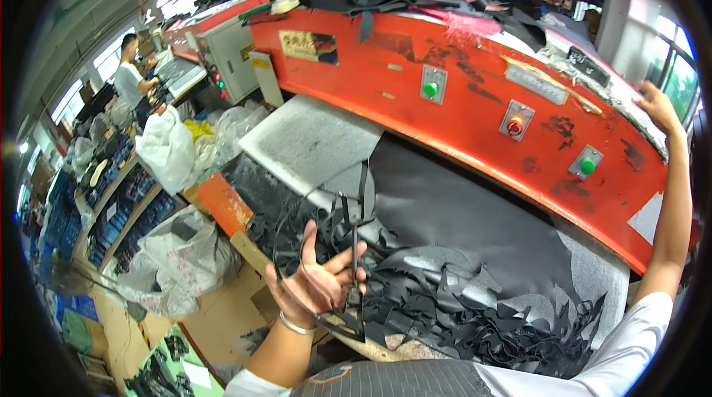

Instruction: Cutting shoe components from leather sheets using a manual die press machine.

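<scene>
My left hand [315,289], palm up, holds a thin dark metal cutting die [354,256], a narrow frame with curved strips, above the work surface. Its fingers bend around one bar of the frame, and the thumb side is spread. A dark grey sheet of material [467,212] lies on the pale cutting bed [304,137], with its near edge cut into ragged curves. Black offcuts [489,326] are heaped along the near side. My right arm reaches up at the right; my right hand [658,108] is closed at the top edge of the red press beam [475,63]. What its fingers hold is hidden.
Green buttons [431,89] and a red knob [515,126] sit on the beam's front. Scraps [363,0] lie on top. White sacks [182,256] and a loaded shelf [111,212] stand left. Another person [132,82] works at a far machine.
</scene>
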A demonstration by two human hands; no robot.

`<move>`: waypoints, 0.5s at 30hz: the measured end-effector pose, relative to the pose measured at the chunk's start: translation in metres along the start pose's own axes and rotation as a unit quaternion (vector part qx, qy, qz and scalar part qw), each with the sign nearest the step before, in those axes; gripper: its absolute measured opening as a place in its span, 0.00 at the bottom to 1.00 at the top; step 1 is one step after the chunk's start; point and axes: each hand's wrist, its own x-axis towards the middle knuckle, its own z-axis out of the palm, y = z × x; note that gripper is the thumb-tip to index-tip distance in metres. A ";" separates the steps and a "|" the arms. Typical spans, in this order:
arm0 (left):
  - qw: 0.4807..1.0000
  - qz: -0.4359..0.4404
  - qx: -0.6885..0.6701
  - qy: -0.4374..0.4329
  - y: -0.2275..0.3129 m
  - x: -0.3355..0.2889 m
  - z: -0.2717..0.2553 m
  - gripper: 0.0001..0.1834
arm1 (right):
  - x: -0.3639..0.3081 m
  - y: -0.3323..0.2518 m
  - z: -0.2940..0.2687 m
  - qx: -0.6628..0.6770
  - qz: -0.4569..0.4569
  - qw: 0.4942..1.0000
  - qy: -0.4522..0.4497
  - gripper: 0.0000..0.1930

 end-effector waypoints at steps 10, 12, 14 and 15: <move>0.993 0.043 -0.111 -0.009 -0.007 0.004 -0.001 0.45 | -0.008 0.077 0.039 0.060 -0.050 0.996 0.035 0.36; 0.990 0.045 -0.133 0.010 -0.010 0.002 -0.002 0.43 | -0.022 0.065 0.035 -0.144 -0.043 0.989 0.015 0.31; 0.988 0.029 -0.152 0.022 -0.015 0.005 -0.004 0.43 | -0.051 0.061 0.037 -0.155 -0.091 0.974 0.138 0.25; 0.989 0.024 -0.146 0.027 -0.016 0.006 -0.005 0.42 | -0.071 0.055 0.030 -0.053 -0.048 0.983 0.169 0.22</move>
